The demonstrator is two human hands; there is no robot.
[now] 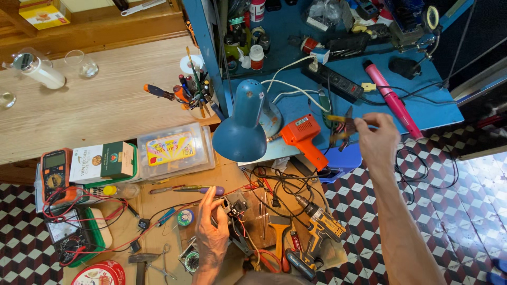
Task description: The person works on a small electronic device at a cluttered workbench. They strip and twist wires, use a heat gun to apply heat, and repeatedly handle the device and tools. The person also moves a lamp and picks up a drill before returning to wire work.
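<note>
Bright, even daylight fills the scene, strongest at the right, where the chequered tile floor (pixel 475 179) washes out pale. The blue metal desk lamp (pixel 240 132) casts only a soft shadow on the wooden workbench (pixel 105 105). Focus is sharp; wide-angle distortion bends the edges.
</note>
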